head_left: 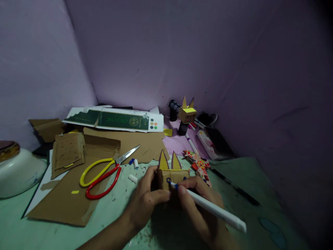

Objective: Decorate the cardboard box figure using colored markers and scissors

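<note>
My left hand [149, 192] grips the left side of a small cardboard box [165, 174] with two pointed, purple-edged yellow ears on top. Two blue marks like eyes show on the box's front. In my right hand [199, 201] is a white marker [215, 210] with a blue tip end, slanting down to the right. Its tip is at or just beside the left blue mark; whether it touches the cardboard I cannot tell. My fingers hide the lower part of the box.
Red-and-yellow scissors [106, 173] lie partly open on cardboard sheets [59, 208] to the left. Behind stands a similar eared cardboard box [187, 114]. A patterned scrap [199, 163], a dark slender tool [236, 189] and a pencil case [206, 142] lie right. A white rounded vessel [18, 173] is far left.
</note>
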`<control>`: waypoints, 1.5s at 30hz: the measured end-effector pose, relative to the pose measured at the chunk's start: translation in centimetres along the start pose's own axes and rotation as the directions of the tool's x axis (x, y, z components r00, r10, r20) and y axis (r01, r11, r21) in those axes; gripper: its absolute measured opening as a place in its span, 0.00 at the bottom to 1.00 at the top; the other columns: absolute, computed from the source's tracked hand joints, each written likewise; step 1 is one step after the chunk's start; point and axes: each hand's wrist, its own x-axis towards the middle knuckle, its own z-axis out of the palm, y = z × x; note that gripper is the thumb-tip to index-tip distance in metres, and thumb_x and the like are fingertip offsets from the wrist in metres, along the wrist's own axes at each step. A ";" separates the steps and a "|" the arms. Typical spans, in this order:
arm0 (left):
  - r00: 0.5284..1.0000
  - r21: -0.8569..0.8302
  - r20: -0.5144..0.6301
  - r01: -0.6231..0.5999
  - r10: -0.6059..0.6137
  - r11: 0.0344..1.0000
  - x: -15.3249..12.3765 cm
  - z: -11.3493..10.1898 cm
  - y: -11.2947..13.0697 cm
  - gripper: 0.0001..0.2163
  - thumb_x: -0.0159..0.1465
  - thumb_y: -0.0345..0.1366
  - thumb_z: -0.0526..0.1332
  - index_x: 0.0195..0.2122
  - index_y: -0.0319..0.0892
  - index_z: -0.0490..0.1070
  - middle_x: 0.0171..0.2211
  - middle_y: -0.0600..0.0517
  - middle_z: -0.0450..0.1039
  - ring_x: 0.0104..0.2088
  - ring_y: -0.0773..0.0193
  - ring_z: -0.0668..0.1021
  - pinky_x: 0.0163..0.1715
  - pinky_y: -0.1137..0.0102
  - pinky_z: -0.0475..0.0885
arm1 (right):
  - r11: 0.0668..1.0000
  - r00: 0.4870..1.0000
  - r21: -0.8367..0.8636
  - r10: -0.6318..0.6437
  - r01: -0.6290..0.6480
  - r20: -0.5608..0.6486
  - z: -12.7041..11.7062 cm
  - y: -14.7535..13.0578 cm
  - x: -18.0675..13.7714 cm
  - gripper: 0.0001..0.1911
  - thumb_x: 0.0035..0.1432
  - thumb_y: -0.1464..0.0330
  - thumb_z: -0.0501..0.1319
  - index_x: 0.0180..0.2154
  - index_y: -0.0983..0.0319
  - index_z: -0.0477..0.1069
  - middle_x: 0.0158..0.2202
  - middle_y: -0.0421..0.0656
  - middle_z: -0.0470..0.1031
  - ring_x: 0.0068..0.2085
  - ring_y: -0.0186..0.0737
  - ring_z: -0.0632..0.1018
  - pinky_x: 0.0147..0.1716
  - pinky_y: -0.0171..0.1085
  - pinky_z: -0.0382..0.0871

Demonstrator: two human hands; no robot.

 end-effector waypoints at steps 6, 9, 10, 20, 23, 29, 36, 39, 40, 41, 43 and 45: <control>1.000 -0.002 -0.007 0.002 -0.002 1.000 -0.1 0.0 -0.2 0.21 0.48 0.33 0.64 0.45 0.46 0.67 0.42 0.50 0.78 0.45 0.49 0.75 0.48 0.57 0.68 | 1.000 0.993 -0.003 -0.010 0.009 -0.116 0.0 -0.2 0.3 0.10 0.60 0.69 0.60 0.26 0.59 0.71 0.15 0.34 0.73 0.14 0.32 0.73 0.13 0.26 0.65; 1.000 -0.014 -0.001 -0.005 0.005 1.000 0.0 0.0 -0.3 0.21 0.48 0.33 0.65 0.45 0.46 0.67 0.42 0.50 0.78 0.45 0.50 0.76 0.48 0.57 0.68 | 1.000 0.993 0.019 0.000 0.002 -0.120 0.3 -0.2 0.2 0.10 0.61 0.69 0.60 0.27 0.59 0.71 0.15 0.34 0.73 0.13 0.31 0.73 0.12 0.26 0.64; 1.000 -0.014 -0.001 -0.008 0.008 1.000 0.0 0.0 -0.3 0.21 0.48 0.33 0.65 0.45 0.45 0.67 0.42 0.49 0.78 0.45 0.49 0.75 0.48 0.57 0.68 | 0.999 0.994 0.035 0.012 -0.008 -0.105 0.3 -0.1 0.2 0.10 0.61 0.69 0.59 0.27 0.59 0.71 0.15 0.34 0.73 0.13 0.31 0.73 0.13 0.26 0.64; 1.000 0.007 -0.006 -0.012 0.012 1.000 -0.1 0.0 -0.1 0.20 0.48 0.33 0.64 0.45 0.46 0.68 0.42 0.50 0.77 0.45 0.50 0.75 0.47 0.58 0.68 | 0.989 0.989 0.048 0.144 -0.142 -0.042 0.4 -0.4 -0.3 0.10 0.62 0.66 0.59 0.29 0.60 0.74 0.18 0.37 0.76 0.16 0.34 0.75 0.16 0.29 0.69; 1.000 0.005 -0.003 -0.004 0.004 1.000 -0.1 0.0 -0.1 0.21 0.48 0.32 0.64 0.45 0.46 0.67 0.42 0.51 0.77 0.46 0.50 0.75 0.48 0.58 0.68 | 0.996 0.996 -0.010 0.084 -0.084 0.002 0.2 -0.1 -0.2 0.10 0.61 0.66 0.59 0.30 0.60 0.75 0.18 0.38 0.77 0.16 0.35 0.76 0.16 0.30 0.69; 1.000 0.002 -0.005 -0.002 0.002 1.000 -0.1 0.1 -0.1 0.21 0.49 0.32 0.64 0.45 0.46 0.67 0.42 0.50 0.77 0.45 0.50 0.75 0.47 0.58 0.68 | 0.997 0.997 0.037 0.066 -0.064 -0.045 0.1 -0.1 0.0 0.09 0.61 0.68 0.60 0.28 0.59 0.74 0.17 0.37 0.77 0.16 0.33 0.76 0.15 0.27 0.68; 1.000 0.007 -0.006 -0.002 0.002 1.000 0.0 0.0 0.0 0.21 0.48 0.33 0.64 0.45 0.46 0.67 0.41 0.50 0.77 0.44 0.50 0.75 0.46 0.58 0.68 | 0.996 0.997 0.049 0.071 -0.070 -0.025 0.1 -0.3 0.0 0.10 0.61 0.67 0.59 0.29 0.60 0.74 0.17 0.38 0.76 0.15 0.34 0.76 0.15 0.29 0.68; 1.000 0.005 0.001 -0.004 0.004 1.000 0.0 0.0 0.0 0.20 0.48 0.33 0.64 0.44 0.46 0.67 0.42 0.50 0.77 0.45 0.50 0.75 0.47 0.58 0.68 | 0.997 0.997 0.056 0.050 -0.047 -0.052 0.0 -0.3 0.0 0.07 0.59 0.68 0.61 0.29 0.59 0.75 0.17 0.37 0.77 0.15 0.34 0.76 0.14 0.28 0.67; 1.000 0.002 0.000 -0.002 0.002 1.000 0.0 0.0 0.1 0.20 0.48 0.32 0.64 0.44 0.46 0.67 0.42 0.50 0.77 0.45 0.50 0.75 0.47 0.58 0.68 | 0.997 0.997 0.058 0.052 -0.049 -0.057 0.0 -0.3 0.0 0.07 0.59 0.69 0.61 0.29 0.59 0.76 0.17 0.37 0.78 0.15 0.34 0.76 0.14 0.28 0.67; 1.000 -0.001 -0.001 -0.001 0.001 1.000 -0.1 0.1 0.1 0.20 0.48 0.32 0.64 0.45 0.46 0.67 0.42 0.50 0.77 0.45 0.50 0.75 0.47 0.58 0.69 | 0.997 0.997 0.061 0.053 -0.049 -0.060 0.0 -0.3 0.1 0.07 0.59 0.69 0.61 0.29 0.59 0.76 0.17 0.37 0.78 0.15 0.34 0.76 0.14 0.28 0.67; 1.000 -0.005 -0.004 -0.003 0.003 1.000 -0.1 0.1 0.1 0.21 0.49 0.32 0.64 0.45 0.45 0.67 0.43 0.49 0.77 0.46 0.49 0.75 0.47 0.58 0.68 | 0.997 0.996 0.063 0.049 -0.044 -0.069 0.0 -0.4 0.2 0.07 0.59 0.69 0.61 0.28 0.59 0.75 0.17 0.36 0.77 0.15 0.34 0.75 0.14 0.28 0.67; 1.000 -0.002 -0.004 -0.003 0.003 1.000 -0.1 0.2 0.2 0.20 0.49 0.33 0.64 0.45 0.45 0.67 0.43 0.49 0.77 0.46 0.49 0.75 0.47 0.57 0.69 | 0.997 0.996 0.061 0.046 -0.041 -0.074 0.0 -0.4 0.3 0.08 0.59 0.69 0.61 0.28 0.59 0.75 0.17 0.36 0.77 0.15 0.34 0.76 0.14 0.28 0.68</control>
